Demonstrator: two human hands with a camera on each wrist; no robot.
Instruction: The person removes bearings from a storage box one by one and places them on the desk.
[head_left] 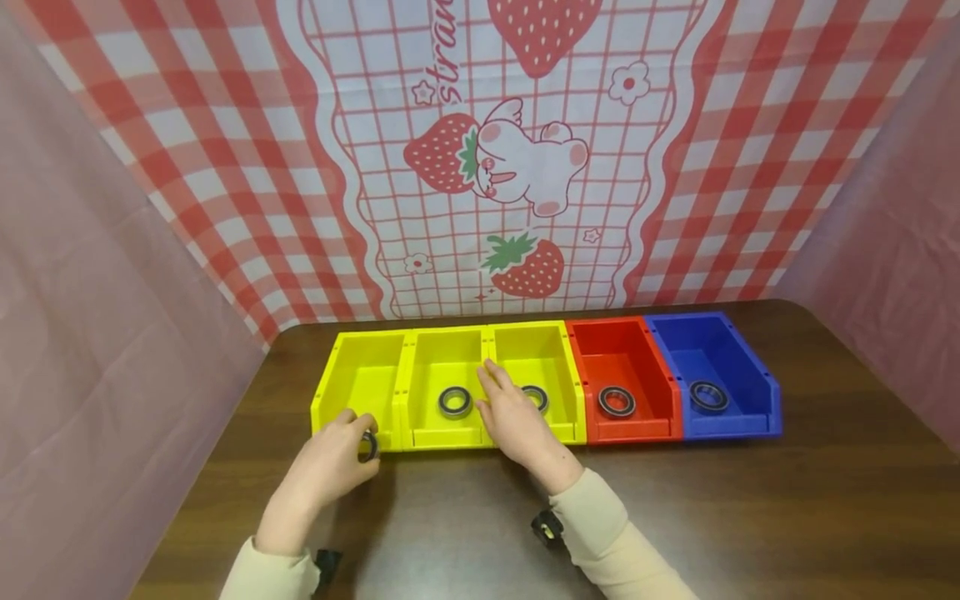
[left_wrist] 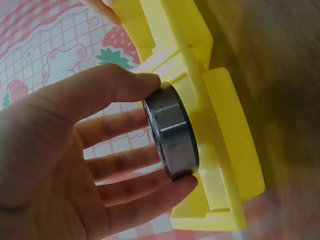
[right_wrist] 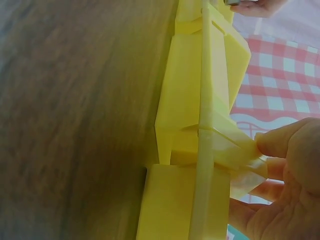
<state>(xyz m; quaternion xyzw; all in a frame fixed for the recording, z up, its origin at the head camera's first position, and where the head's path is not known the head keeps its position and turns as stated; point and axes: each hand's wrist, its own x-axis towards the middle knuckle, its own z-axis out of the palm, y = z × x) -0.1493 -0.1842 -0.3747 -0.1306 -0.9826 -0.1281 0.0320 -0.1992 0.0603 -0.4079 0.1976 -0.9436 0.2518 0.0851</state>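
My left hand point(head_left: 330, 458) pinches a ball bearing point(left_wrist: 172, 132) between thumb and fingertips, at the front lip of the leftmost yellow bin point(head_left: 363, 367). The bearing's dark steel outer ring faces the left wrist camera. My right hand point(head_left: 517, 421) reaches over the divider between the middle yellow bin point(head_left: 450, 354) and the third yellow bin point(head_left: 528, 354), fingers extended and holding no bearing. Whether it touches the divider is hard to tell. Another bearing point(head_left: 454, 402) lies flat in the middle bin. The third bin's bearing point(head_left: 537, 398) is partly hidden by my right hand.
To the right, joined in the same row, a red bin point(head_left: 611, 354) and a blue bin point(head_left: 693, 350) each hold one bearing. The row stands on a brown wooden table point(head_left: 450, 533). Behind it hangs a checked strawberry cloth point(head_left: 487, 208); pink cloth point(head_left: 97, 292) hangs at the sides.
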